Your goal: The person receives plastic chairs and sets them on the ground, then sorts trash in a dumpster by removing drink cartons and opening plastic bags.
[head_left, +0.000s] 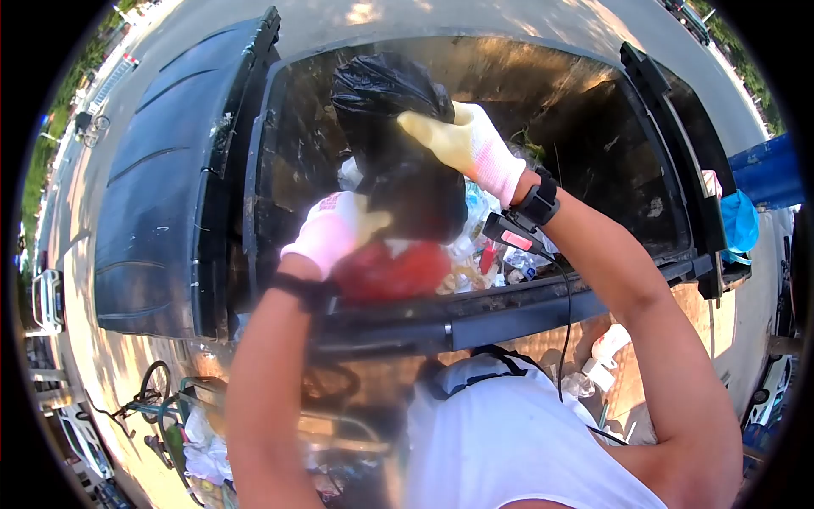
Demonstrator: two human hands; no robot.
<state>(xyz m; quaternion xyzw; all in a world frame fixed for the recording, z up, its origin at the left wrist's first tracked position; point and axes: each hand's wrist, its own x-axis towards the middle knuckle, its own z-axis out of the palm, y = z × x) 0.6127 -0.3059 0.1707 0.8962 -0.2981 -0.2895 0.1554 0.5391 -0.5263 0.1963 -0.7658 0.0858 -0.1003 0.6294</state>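
A black plastic garbage bag [390, 93] hangs over the open dumpster [390, 327], its lower part blurred. My right hand [471, 148], in a white and pale yellow work glove, grips the bag's upper right side. Lower down, my left hand [335, 225] in a similar glove holds the bag's left side; some of its fingers are hidden by blur. Just below that hand is a red plastic bag [394, 270], also smeared. Loose litter [509, 263], mostly clear plastic and paper, lies inside the dumpster near its front wall.
The dumpster's dark lid [161, 187] is folded out to the left, and another lid panel [678, 144] stands at the right. A light blue bag [739, 222] hangs by the right end. A bicycle [153, 394] and bagged refuse [203, 445] are at lower left.
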